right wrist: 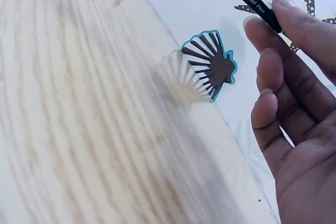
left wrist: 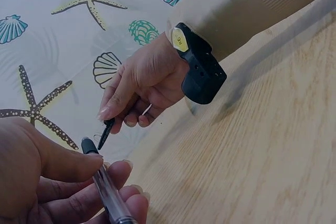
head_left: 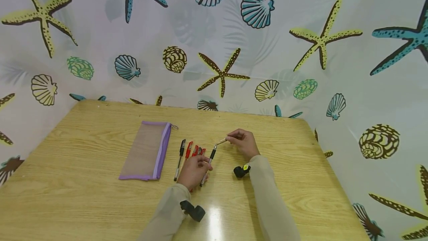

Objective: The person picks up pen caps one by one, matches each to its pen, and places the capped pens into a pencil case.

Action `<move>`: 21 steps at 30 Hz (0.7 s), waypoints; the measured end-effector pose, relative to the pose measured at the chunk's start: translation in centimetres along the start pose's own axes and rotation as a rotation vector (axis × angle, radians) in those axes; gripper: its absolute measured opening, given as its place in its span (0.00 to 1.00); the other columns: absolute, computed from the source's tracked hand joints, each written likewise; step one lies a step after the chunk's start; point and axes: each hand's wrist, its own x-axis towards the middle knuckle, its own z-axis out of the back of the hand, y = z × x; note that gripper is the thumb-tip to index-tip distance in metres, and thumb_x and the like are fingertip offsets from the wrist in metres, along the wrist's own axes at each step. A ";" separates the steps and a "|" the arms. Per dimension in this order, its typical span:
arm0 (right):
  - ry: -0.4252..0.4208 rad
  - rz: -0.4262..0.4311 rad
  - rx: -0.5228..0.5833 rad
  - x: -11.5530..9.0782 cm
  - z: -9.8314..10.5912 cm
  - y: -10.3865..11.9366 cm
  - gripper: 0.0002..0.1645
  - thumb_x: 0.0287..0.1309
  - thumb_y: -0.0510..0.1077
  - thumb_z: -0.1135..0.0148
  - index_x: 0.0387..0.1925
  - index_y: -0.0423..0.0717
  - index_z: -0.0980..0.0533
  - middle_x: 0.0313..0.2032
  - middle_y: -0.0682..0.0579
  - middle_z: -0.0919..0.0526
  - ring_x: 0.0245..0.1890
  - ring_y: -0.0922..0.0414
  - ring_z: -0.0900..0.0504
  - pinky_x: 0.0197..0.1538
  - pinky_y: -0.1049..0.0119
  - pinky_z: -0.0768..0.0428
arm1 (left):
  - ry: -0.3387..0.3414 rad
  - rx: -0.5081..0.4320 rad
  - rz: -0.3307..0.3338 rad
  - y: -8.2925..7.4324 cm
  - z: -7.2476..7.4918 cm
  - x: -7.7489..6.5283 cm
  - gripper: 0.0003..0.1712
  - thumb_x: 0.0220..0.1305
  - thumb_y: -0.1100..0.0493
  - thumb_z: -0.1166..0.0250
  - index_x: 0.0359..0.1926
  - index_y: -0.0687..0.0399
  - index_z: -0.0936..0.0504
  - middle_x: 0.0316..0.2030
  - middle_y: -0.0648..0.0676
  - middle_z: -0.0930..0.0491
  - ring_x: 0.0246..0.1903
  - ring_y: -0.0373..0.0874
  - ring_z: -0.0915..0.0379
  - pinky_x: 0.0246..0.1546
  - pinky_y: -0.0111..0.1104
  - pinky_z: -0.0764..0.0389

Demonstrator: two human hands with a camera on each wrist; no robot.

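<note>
My left hand [head_left: 193, 171] grips a gel pen [left wrist: 109, 195] with a clear barrel and a black grip section, its tip end slanting up and away. Thumb and fingers pinch the barrel in the left wrist view. My right hand [head_left: 243, 143] pinches a slim black pen cap [right wrist: 251, 1] between thumb and index finger; white "Q7 Gel Pen" lettering shows along it. The cap sits right by the pen's tip end in the left wrist view. Beside and partly behind the left hand lie several pens, including a black-capped pen [head_left: 182, 148] and a red-capped pen [head_left: 188, 150].
A mesh pouch [head_left: 142, 151] with purple edging and a small zipper loop lies left of the pens. The wooden table [head_left: 83, 203] meets a curtain [head_left: 150, 40] printed with shells and starfish at its back and sides. A black camera sits on each wrist.
</note>
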 end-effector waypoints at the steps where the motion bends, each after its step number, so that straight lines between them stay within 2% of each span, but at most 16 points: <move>1: 0.000 -0.001 0.007 0.0 0.0 0.2 0.15 0.58 0.37 0.34 0.42 0.27 0.21 0.32 0.55 0.15 0.38 0.37 0.21 0.44 0.54 0.20 | 0.000 0.001 -0.001 0.0 0.0 0.0 0.13 0.70 0.64 0.44 0.51 0.66 0.23 0.35 0.58 0.16 0.23 0.47 0.21 0.23 0.34 0.20; 7: 0.014 0.013 0.044 -0.6 -0.2 2.0 0.14 0.59 0.33 0.36 0.42 0.22 0.22 0.31 0.57 0.15 0.38 0.33 0.22 0.46 0.42 0.23 | -0.003 0.003 -0.001 0.1 0.0 0.0 0.12 0.69 0.64 0.44 0.50 0.65 0.22 0.35 0.58 0.16 0.23 0.46 0.21 0.23 0.34 0.20; 12: 0.009 0.022 0.042 -1.2 -0.6 3.5 0.13 0.59 0.33 0.37 0.42 0.25 0.21 0.32 0.58 0.16 0.41 0.31 0.23 0.47 0.44 0.22 | 0.002 0.007 -0.002 0.1 0.1 0.0 0.12 0.69 0.64 0.44 0.50 0.65 0.22 0.34 0.58 0.16 0.23 0.46 0.21 0.24 0.35 0.20; 21: -0.004 0.032 0.057 -1.7 -1.2 4.1 0.13 0.60 0.33 0.38 0.43 0.25 0.20 0.32 0.57 0.16 0.39 0.31 0.26 0.46 0.41 0.25 | 0.004 0.033 -0.015 0.0 0.1 0.0 0.12 0.69 0.64 0.44 0.49 0.65 0.21 0.34 0.58 0.16 0.22 0.47 0.21 0.22 0.34 0.20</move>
